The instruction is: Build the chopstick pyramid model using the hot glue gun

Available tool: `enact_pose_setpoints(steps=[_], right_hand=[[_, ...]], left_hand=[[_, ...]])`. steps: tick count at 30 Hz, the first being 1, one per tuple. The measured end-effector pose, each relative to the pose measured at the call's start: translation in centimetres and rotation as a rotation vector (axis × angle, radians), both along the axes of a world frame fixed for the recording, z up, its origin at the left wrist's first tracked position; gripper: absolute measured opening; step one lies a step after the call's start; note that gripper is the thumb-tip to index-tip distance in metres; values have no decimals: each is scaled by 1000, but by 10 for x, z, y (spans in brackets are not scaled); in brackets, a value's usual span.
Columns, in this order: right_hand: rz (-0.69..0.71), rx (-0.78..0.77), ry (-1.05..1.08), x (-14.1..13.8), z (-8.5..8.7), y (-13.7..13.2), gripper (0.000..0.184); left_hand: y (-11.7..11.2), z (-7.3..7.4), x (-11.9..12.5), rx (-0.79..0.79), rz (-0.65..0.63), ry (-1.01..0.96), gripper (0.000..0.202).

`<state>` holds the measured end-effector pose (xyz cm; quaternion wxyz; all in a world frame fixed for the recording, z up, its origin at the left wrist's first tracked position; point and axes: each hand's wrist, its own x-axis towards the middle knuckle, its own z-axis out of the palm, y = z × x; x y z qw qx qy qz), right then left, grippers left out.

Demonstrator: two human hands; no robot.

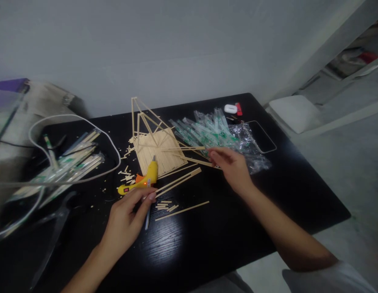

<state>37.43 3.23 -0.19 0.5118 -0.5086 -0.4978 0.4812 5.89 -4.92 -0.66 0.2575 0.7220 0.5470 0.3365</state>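
Observation:
My left hand (pixel 128 215) rests on the black table (pixel 225 228), fingers curled loosely beside a yellow and orange glue gun (pixel 143 179) and a clear glue stick (pixel 147 221). My right hand (pixel 233 167) pinches the ends of long wooden sticks (pixel 189 149) that reach over a flat panel of glued sticks (pixel 160 150). A thin stick frame (pixel 143 118) rises upright from the panel's back edge. More loose sticks (pixel 179 181) lie between my hands.
A pile of wrapped chopsticks in clear packets (pixel 216 132) lies right of the panel. Another heap of sticks and wrappers (pixel 70 162) and a white cable (pixel 85 122) sit at the left. Short offcuts (pixel 128 177) litter the middle. A white case (pixel 230 108) sits at the far edge.

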Motion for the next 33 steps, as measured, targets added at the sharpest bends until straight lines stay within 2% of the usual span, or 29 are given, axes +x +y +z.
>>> enact_pose_setpoints(steps=[5,9,11,12,14,16,17,19,21,25,30,33], right_hand=[[432,-29,-156,-2,5,-5,41],[579,12,-234,-1,10,-7,34],[525,56,-228,2,10,-5,35],[441,84,-206,3,10,-4,36],[175,146,-134,8,8,1,35],[-156,210,-25,13,5,6,32],[-264,230,-3,15,3,8,29],[-379,275,-56,17,1,9,25],[-376,306,-136,15,0,7,22],[-262,307,-227,5,0,0,21],[-93,231,-180,-1,-1,-5,38],[-49,200,-127,-3,-4,-6,30]], left_hand=[[1,1,-1,-27,31,-37,21],[1,2,-3,-81,41,-65,23],[2,3,-4,-95,61,-65,25],[2,4,-4,-96,71,-62,27],[2,4,-5,-88,92,-54,29],[3,3,-6,-73,93,-35,30],[3,3,-5,-62,85,-19,29],[2,3,-4,-31,60,19,27],[3,4,0,3,24,55,25],[7,9,15,3,-56,116,24],[19,9,34,-18,-141,133,23],[24,3,39,-7,-165,162,19]])
